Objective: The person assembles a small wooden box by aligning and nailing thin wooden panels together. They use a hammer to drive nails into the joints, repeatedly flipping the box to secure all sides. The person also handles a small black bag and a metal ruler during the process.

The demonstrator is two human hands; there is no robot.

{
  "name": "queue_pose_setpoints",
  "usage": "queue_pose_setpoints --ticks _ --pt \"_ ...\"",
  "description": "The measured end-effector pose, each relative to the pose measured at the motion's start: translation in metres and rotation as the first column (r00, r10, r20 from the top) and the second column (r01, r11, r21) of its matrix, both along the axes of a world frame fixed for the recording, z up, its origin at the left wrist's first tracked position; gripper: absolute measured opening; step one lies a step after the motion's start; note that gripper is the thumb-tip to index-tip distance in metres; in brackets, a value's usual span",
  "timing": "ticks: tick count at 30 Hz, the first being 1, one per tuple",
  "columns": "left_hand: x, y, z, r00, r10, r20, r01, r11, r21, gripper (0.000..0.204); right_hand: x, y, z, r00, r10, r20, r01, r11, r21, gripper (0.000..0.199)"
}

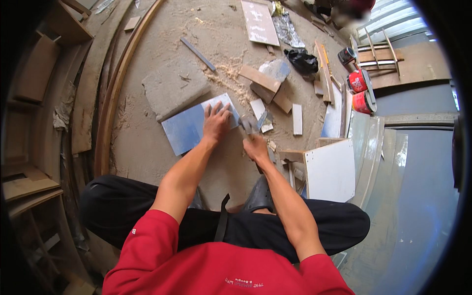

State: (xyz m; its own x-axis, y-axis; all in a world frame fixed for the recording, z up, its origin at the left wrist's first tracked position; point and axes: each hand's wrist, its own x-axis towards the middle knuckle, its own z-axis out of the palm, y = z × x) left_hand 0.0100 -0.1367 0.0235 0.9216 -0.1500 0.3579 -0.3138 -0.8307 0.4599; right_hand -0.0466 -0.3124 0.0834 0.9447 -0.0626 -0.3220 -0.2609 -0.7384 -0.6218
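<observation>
My left hand [216, 122] lies on a rectangular blue-and-white board [179, 132], its fingers spread toward the far right corner. The board rests at a slant in front of my feet, its far left side by a grey stone slab [177, 88]. My right hand [255, 147] is closed round the handle of a hammer [249, 124]. The hammer's head, smeared by motion, is close to the board's right edge. Whether it touches the board I cannot tell.
Wood blocks [265, 78] and white offcuts [297, 119] lie beyond my right hand. A white-faced wooden piece [330, 169] stands by my right knee. Red cans [358, 81] are farther right. A grey metal bar [197, 54] lies beyond the slab; long planks [115, 88] line the left.
</observation>
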Motion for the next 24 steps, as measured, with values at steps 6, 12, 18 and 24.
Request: queue_pose_setpoints --ticks 6,12,18,24 --pt "0.001 0.005 0.005 1.0 0.009 -0.006 -0.01 1.0 -0.014 0.01 0.011 -0.002 0.006 0.99 -0.024 0.139 0.034 0.997 -0.075 0.028" --pt "-0.002 -0.01 0.023 0.995 -0.023 -0.096 0.019 0.999 -0.04 0.032 0.05 -0.049 0.02 0.996 0.025 -0.09 -0.063 0.89 -0.452 0.024" --pt "-0.003 0.004 0.037 0.98 -0.039 -0.197 0.048 0.998 0.038 0.048 0.06 -0.064 -0.005 0.964 0.209 -0.165 -0.266 0.808 -0.526 0.022" --pt "-0.002 -0.002 0.037 0.974 -0.04 -0.223 0.053 0.997 0.054 0.049 0.08 -0.075 -0.007 0.872 0.232 -0.43 -0.457 0.698 -0.551 0.031"
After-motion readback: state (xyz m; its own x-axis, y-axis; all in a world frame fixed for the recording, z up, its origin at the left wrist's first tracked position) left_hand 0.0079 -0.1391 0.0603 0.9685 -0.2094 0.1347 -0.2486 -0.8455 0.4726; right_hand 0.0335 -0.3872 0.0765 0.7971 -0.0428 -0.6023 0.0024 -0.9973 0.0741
